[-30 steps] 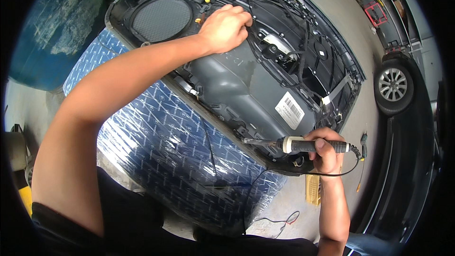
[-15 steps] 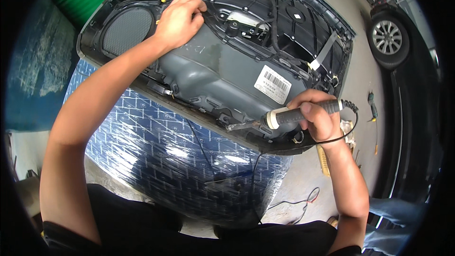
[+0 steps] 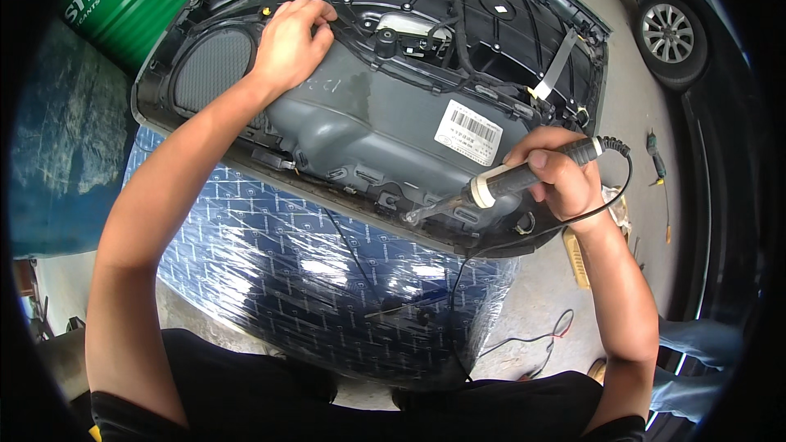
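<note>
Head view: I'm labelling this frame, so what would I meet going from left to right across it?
Blue drum, speaker grille, left hand, white label, right hand, car wheel.

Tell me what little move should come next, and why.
I'd guess: ease the corded tool gently along the lower edge of the gray panel. The right hand grips it, its metal tip is by that edge, and the left hand rests on the panel.
</note>
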`<action>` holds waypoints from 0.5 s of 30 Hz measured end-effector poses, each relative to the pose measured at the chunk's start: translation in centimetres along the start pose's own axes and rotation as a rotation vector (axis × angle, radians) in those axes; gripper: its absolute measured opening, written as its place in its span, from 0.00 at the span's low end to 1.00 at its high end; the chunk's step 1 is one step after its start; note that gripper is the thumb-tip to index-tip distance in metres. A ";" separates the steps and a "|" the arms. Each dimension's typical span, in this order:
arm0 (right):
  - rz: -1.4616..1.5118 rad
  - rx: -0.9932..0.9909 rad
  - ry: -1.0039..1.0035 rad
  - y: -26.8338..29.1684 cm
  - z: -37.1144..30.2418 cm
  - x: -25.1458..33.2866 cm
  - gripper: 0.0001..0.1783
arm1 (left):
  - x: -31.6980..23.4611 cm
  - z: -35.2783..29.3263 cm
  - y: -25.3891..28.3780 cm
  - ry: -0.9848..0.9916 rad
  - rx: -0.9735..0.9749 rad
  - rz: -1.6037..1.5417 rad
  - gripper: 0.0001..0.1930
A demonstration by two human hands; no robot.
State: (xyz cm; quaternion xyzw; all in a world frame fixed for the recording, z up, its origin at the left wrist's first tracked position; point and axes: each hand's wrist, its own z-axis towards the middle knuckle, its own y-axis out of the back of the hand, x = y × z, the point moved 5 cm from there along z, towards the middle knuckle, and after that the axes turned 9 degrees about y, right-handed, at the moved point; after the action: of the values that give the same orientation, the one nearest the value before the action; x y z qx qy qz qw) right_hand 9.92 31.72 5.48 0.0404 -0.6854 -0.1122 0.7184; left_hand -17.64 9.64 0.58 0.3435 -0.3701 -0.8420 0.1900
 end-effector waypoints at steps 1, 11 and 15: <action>0.002 0.007 -0.005 -0.1 0.0 0.0 0.15 | 0.0 0.0 0.1 -0.004 -0.003 -0.001 0.10; -0.016 0.013 -0.007 -0.9 0.4 0.3 0.16 | 0.1 0.0 0.0 0.015 0.007 -0.025 0.10; -0.022 0.011 -0.020 -0.8 0.3 0.1 0.16 | -0.1 0.0 0.0 0.005 0.001 -0.019 0.09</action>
State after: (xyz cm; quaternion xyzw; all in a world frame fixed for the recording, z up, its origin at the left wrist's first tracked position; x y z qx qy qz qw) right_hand 9.53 31.00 5.43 0.0509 -0.6926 -0.1166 0.7100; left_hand -17.62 9.67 0.66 0.3494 -0.3667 -0.8426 0.1827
